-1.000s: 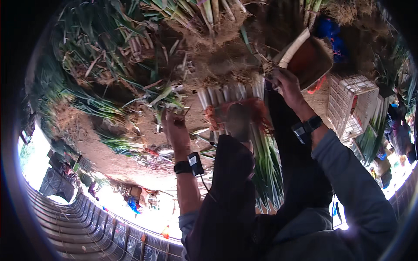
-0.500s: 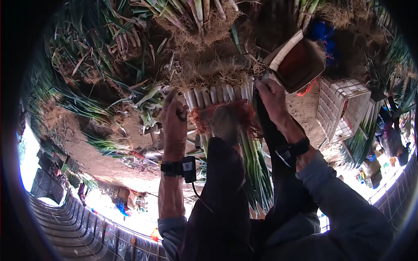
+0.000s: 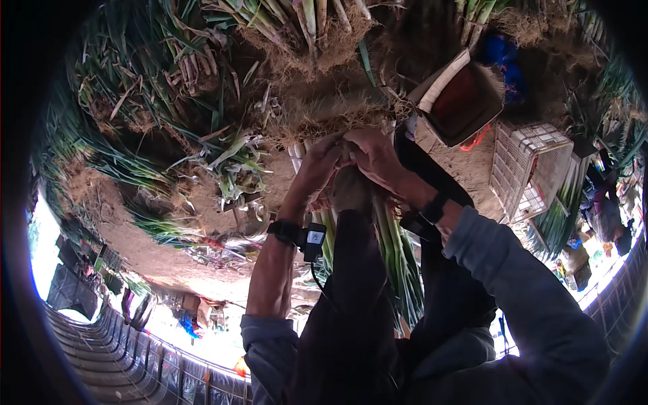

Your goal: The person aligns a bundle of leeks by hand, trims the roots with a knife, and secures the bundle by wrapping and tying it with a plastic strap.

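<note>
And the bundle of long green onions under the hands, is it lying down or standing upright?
The bundle is lying down: its roots point forward, and its green leaves run back between the legs.

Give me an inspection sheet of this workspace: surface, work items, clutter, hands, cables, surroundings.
Surface: brown earth ground.
Work items: bundle of long green-and-white stalks, roots pointing away from the person.
Clutter: piled stalks at left; open box and pale plastic crate at right.
Hands: left hand and right hand meet over the bundle; grip hidden.
Cables: black cable from the left wrist's black device.
Surroundings: curved ribbed structure, lower left.
</note>
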Tool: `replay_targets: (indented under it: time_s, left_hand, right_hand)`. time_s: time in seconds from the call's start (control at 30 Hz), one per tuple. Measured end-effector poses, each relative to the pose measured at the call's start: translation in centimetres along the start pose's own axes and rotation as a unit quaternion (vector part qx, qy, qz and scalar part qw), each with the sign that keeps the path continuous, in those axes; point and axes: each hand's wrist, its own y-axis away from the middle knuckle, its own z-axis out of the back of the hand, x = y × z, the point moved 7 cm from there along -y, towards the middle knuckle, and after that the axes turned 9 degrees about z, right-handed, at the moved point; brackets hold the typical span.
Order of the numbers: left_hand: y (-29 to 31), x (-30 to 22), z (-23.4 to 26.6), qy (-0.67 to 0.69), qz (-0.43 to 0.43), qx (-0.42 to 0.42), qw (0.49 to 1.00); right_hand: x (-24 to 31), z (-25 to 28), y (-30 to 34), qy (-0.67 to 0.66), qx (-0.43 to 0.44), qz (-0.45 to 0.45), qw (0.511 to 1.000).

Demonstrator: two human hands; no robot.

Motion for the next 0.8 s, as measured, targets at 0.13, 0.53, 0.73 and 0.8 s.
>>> replay_targets:
  time_s: [0.13,0.53,0.73,0.8]
  left_hand:
    - [0.2,-0.1,0.4,-0.083,0.013,-0.025,0.996]
    - [-0.7,-0.5,0.3,-0.089,-0.061,-0.093,0.99]
    - [-0.3,-1.3,1.4,-0.156,-0.078,-0.102,0.979]
    - [0.4,-1.9,1.2,-0.194,-0.074,-0.114,0.972]
  right_hand:
    - [-0.7,0.2,-0.2,0.019,-0.003,0.018,1.0]
    - [-0.7,0.7,-0.3,0.073,0.066,0.004,0.995]
    - [3.7,3.0,2.1,0.129,-0.08,-0.04,0.988]
    - [0.5,-3.3,6.5,-0.384,0.041,-0.515,0.765]
